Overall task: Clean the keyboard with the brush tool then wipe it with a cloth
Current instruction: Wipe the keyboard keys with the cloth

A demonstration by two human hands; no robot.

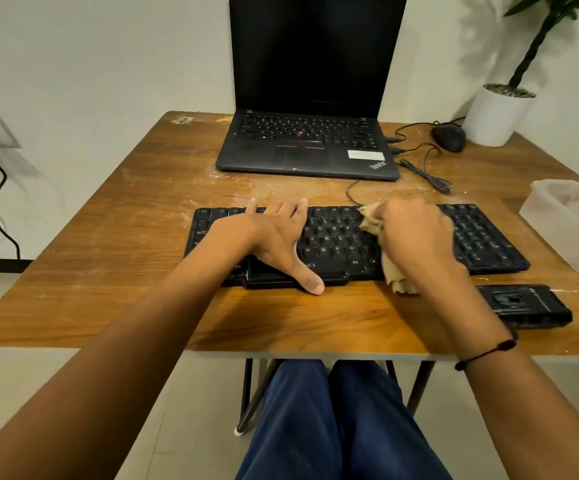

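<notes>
Head view looks down on a wooden table (pixel 83 282) where the keyboard (pixel 343 240) lies across the middle, its long side toward the person, a laptop (pixel 307 147) behind it. The right hand (pixel 416 233) sits over the keys right of centre, fingers curled round a bunched tan cloth (pixel 371 220); one end pokes out toward the middle keys and a tail hangs over the near edge. The left hand (pixel 274 237) lies flat on the left half, fingers straight and spread to the far edge, thumb hooked over the near edge, pinning the board.

Brushing looks to be over and the wiping is under way, I'd say. To do it well, the cloth should go row by row, pressing lightly so the keys aren't jammed, with the bunched end worked into the gaps. The flat hand should hold firm so the board does not slide, then shift aside so the covered keys get their turn (the number pad too).

Both forearms reach straight in from the near edge, wrists low; the right wrist wears a dark cord band. A black case (pixel 523 306), perhaps the brush tool, lies just beside the right forearm, near the keyboard's right end.
</notes>
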